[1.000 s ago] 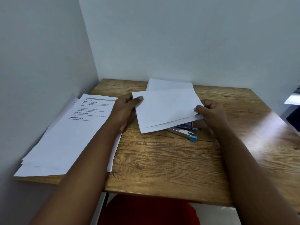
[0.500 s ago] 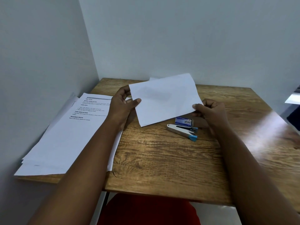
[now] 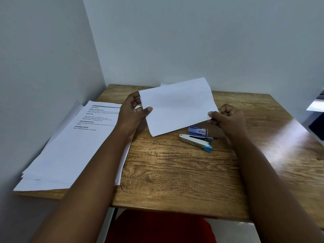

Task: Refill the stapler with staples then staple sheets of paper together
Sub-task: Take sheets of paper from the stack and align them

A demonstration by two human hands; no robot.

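a person seated at a wooden table [image 3: 175, 172] lifts blank white sheets of paper [image 3: 177, 106] at the centre of the frame, tilted with the far edge raised toward the wall and the near corner dipping toward the tabletop. the left hand [image 3: 130, 114] reaches in from the lower left, forearm stretched diagonally, thumb laid across the front of the sheets' left edge and fingers curled behind it, closed on the paper. the right hand [image 3: 226, 118] comes in from the lower right, forearm long and straight, knuckles bunched, thumb and forefinger pinching the sheets' right edge. just below the sheets, right of centre, a silver stapler [image 3: 194, 142] with blue tips lies flat on the wood, and a small blue box of staples [image 3: 197, 131] sits just behind it, close to the right hand. at the left of the frame a stack of printed pages [image 3: 70, 148] lies on the table, overhanging its left edge, partly under the left forearm. a red seat [image 3: 157, 227] shows at the bottom centre.
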